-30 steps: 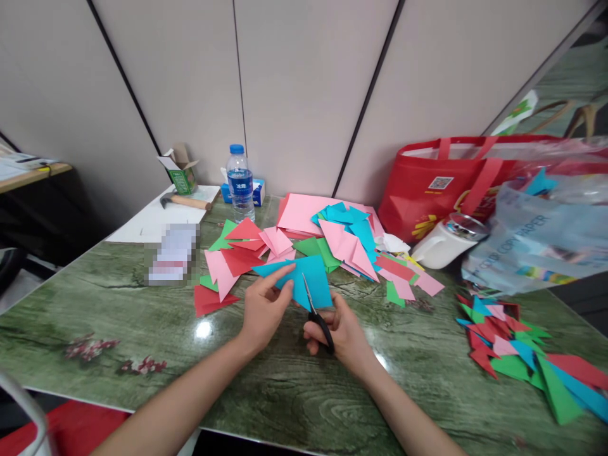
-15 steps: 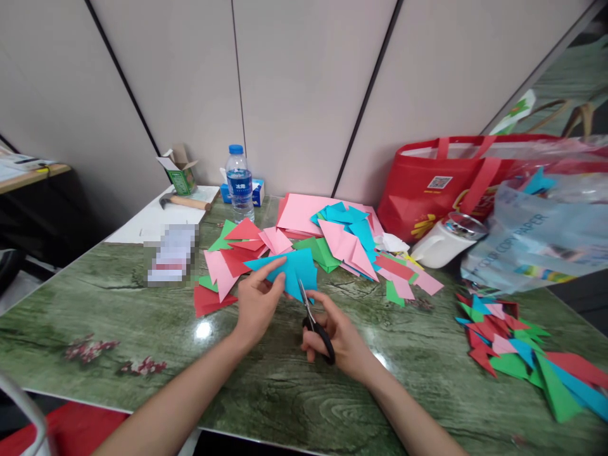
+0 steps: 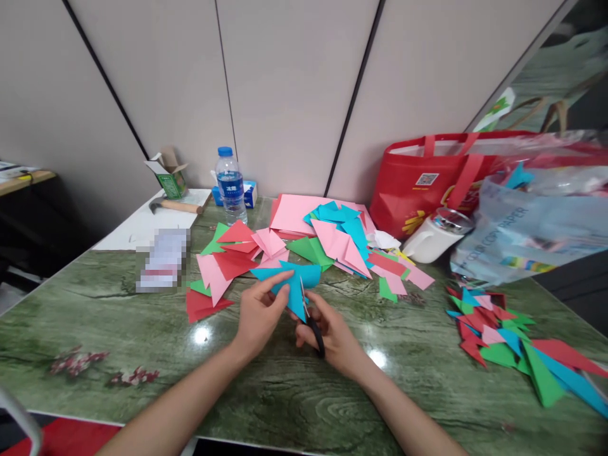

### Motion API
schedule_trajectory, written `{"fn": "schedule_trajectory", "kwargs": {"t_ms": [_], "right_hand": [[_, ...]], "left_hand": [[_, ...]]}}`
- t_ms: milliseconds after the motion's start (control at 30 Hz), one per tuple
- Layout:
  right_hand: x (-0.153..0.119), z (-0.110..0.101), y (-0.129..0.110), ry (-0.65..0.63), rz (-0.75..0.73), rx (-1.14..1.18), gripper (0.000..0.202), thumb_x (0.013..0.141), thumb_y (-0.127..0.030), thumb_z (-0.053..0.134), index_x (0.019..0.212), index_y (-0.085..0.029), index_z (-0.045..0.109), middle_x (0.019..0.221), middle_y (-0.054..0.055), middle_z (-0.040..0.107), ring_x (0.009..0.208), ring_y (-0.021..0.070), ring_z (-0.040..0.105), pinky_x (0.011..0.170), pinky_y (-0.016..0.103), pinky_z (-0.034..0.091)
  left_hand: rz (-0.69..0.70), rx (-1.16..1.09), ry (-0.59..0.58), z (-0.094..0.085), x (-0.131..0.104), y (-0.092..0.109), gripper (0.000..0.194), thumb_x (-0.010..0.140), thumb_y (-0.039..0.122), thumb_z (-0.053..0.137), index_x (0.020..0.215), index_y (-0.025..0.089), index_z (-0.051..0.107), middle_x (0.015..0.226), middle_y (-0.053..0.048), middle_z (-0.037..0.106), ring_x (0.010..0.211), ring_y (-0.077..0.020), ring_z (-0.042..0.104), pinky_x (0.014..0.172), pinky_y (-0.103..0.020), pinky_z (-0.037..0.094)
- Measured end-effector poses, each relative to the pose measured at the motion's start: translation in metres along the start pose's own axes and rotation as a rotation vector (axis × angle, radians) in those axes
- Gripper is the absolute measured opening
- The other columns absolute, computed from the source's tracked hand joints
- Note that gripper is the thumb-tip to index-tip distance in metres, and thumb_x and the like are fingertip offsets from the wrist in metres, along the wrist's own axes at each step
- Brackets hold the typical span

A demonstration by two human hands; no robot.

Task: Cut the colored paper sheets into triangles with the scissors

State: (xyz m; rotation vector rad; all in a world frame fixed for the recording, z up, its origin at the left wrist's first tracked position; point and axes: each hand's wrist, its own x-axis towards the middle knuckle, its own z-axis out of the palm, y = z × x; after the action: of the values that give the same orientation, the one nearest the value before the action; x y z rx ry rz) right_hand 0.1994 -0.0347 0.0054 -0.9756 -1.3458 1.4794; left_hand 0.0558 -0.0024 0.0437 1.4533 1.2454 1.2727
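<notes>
My left hand (image 3: pixel 260 313) pinches a folded piece of blue paper (image 3: pixel 308 275) between thumb and fingers, above the middle of the table. My right hand (image 3: pixel 335 329) is closed round the black handles of a pair of scissors (image 3: pixel 313 330). Their blades point away from me and lie in the blue paper, which is cut and spreads to both sides of them. Just behind my hands lie red folded papers (image 3: pixel 236 263), a pink folded paper (image 3: pixel 339 246) and a green one (image 3: pixel 311 251).
A water bottle (image 3: pixel 231 190), a tissue box (image 3: pixel 249 194), a hammer (image 3: pixel 175 206) and an opened small box (image 3: pixel 171 180) stand or lie at the back left. To the right are a red bag (image 3: pixel 394 190), a white mug (image 3: pixel 434 237), a plastic bag (image 3: pixel 494 228) and a heap of coloured scraps (image 3: pixel 503 361).
The scissors have cut further into the blue paper, and its right part now curls away from the blades. The camera view has shifted slightly to the right.
</notes>
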Motion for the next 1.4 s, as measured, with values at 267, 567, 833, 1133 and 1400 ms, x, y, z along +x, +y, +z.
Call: {"fn": "schedule_trajectory", "kwargs": {"t_ms": [267, 567, 833, 1133, 1400], "right_hand": [[0.0016, 0.003, -0.0019, 0.077, 0.007, -0.056, 0.027, 0.071, -0.039, 0.068, 0.083, -0.019, 0.054, 0.071, -0.001, 0.057, 0.057, 0.0115, 0.054, 0.056, 0.024, 0.048], [0.0013, 0.0047, -0.0037, 0.103, -0.01, -0.051, 0.026, 0.07, -0.037, 0.068, 0.08, -0.018, 0.053, 0.068, -0.002, 0.055, 0.055, 0.0108, 0.054, 0.053, 0.023, 0.048], [0.0006, 0.006, -0.0042, 0.115, 0.01, -0.07, 0.027, 0.071, -0.04, 0.066, 0.079, -0.019, 0.053, 0.067, -0.003, 0.054, 0.054, 0.0105, 0.053, 0.051, 0.022, 0.048], [0.0007, 0.0049, -0.0006, 0.134, 0.027, -0.055, 0.028, 0.07, -0.04, 0.067, 0.077, -0.018, 0.052, 0.061, -0.004, 0.053, 0.046, 0.0085, 0.052, 0.045, 0.021, 0.046], [0.0007, 0.0082, -0.0033, 0.162, 0.066, -0.036, 0.033, 0.065, -0.045, 0.071, 0.074, -0.019, 0.053, 0.054, -0.005, 0.052, 0.042, 0.0087, 0.05, 0.039, 0.02, 0.044]], "left_hand": [[-0.005, 0.097, 0.011, 0.0038, -0.0058, -0.0051, 0.029, 0.075, 0.026, 0.058, 0.098, 0.015, 0.072, 0.055, 0.003, 0.054, 0.044, -0.0063, 0.031, 0.041, -0.019, 0.028], [-0.018, 0.102, -0.007, 0.0041, -0.0096, -0.0048, 0.033, 0.076, 0.029, 0.058, 0.103, 0.015, 0.069, 0.051, 0.005, 0.043, 0.045, -0.0071, 0.027, 0.043, -0.02, 0.027], [0.005, 0.113, -0.003, 0.0041, -0.009, -0.0011, 0.032, 0.076, 0.026, 0.057, 0.102, 0.014, 0.07, 0.057, 0.002, 0.054, 0.045, -0.007, 0.03, 0.043, -0.02, 0.03], [0.01, 0.119, -0.011, 0.0037, -0.008, -0.001, 0.032, 0.076, 0.025, 0.057, 0.103, 0.015, 0.07, 0.057, 0.002, 0.054, 0.046, -0.0074, 0.033, 0.045, -0.02, 0.032], [0.006, 0.12, 0.001, 0.0035, -0.0089, 0.0003, 0.03, 0.075, 0.024, 0.058, 0.101, 0.016, 0.071, 0.062, 0.0, 0.06, 0.049, -0.0082, 0.041, 0.048, -0.02, 0.037]]}}
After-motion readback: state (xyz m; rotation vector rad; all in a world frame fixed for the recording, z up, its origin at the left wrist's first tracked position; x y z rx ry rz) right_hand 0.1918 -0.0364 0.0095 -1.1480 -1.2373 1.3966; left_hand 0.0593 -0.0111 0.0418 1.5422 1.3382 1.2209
